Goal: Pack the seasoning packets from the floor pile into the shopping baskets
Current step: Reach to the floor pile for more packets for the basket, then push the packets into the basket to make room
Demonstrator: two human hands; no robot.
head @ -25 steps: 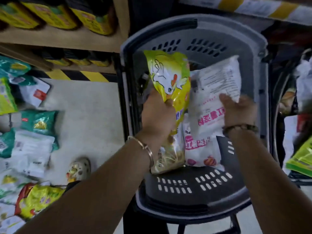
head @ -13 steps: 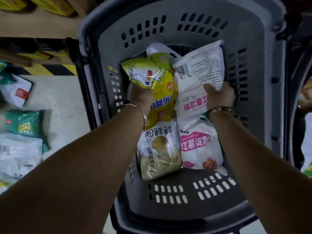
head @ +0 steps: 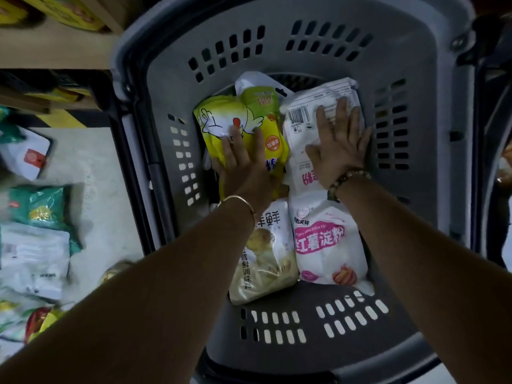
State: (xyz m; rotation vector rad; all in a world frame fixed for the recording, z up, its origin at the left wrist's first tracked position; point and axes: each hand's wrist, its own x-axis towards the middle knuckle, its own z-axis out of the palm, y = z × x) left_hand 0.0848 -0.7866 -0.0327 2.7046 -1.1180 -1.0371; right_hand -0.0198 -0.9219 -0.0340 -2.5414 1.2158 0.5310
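Observation:
A grey shopping basket (head: 310, 42) fills the middle of the view. Inside, my left hand (head: 243, 162) presses flat on a yellow packet with a chicken drawing (head: 235, 117). My right hand (head: 339, 145) lies with straight fingers on a white packet showing a barcode (head: 304, 126). Nearer me in the basket lie a beige mushroom seasoning packet (head: 263, 261) and a white and pink starch packet (head: 324, 245). Another white packet (head: 252, 80) peeks out behind the yellow one.
On the pale floor at the left lies the pile: a green packet (head: 38, 206), white packets (head: 33, 256), a white packet with a red label (head: 30, 156) and a red and yellow one (head: 41, 322). Wooden shelves (head: 55, 51) with yellow goods stand at the upper left.
Both hands lowered their packets from above the basket onto its floor. The fingers that gripped the packets now lie straight on top of them. The view moved closer over the basket.

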